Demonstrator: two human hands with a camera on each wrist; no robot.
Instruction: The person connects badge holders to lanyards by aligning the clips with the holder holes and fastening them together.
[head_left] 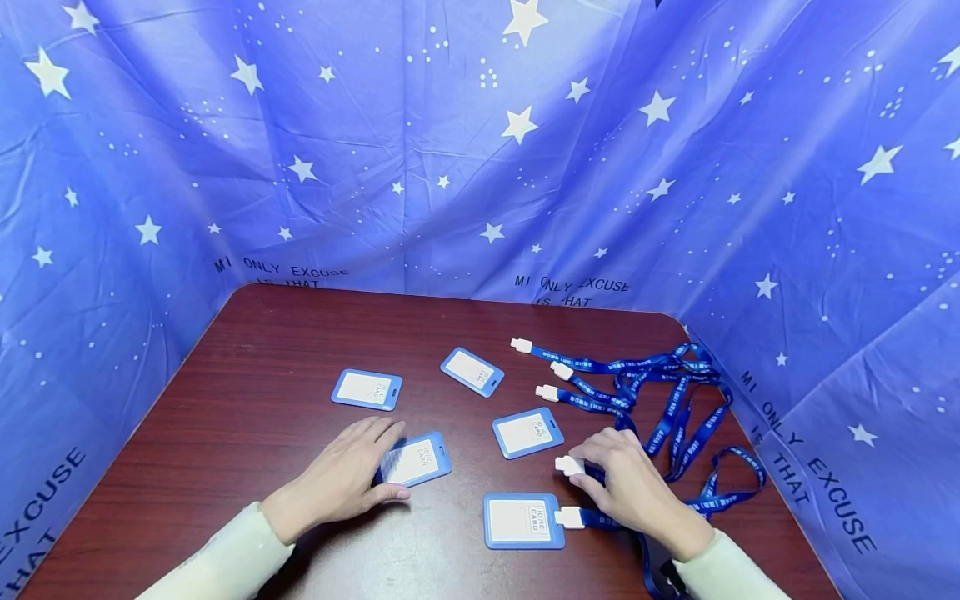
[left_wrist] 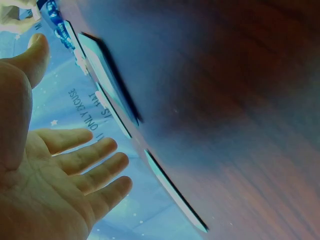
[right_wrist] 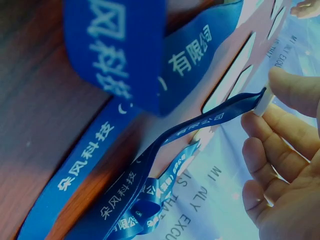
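Observation:
My right hand [head_left: 626, 479] pinches the white plastic clip [head_left: 568, 466] of a blue lanyard [right_wrist: 200, 122] between thumb and fingers. In the right wrist view, the printed strap runs from this clip [right_wrist: 264, 102] back toward the table. At the left, my left hand [head_left: 348, 467] is spread around the near end of a blue-rimmed card holder [head_left: 422, 458], fingers relaxed and thumb apart. The left wrist view shows the palm and straight fingers [left_wrist: 105, 170] with nothing gripped. Below the right hand, another card holder [head_left: 517, 522] is joined to a lanyard's white clip [head_left: 572, 518].
Three more card holders lie on the dark red wooden table [head_left: 247, 400]: one at left [head_left: 367, 389], one farther back [head_left: 472, 372], one near the right hand [head_left: 527, 432]. Several blue lanyards [head_left: 675, 392] lie tangled at right. A starry blue curtain [head_left: 420, 150] surrounds the table.

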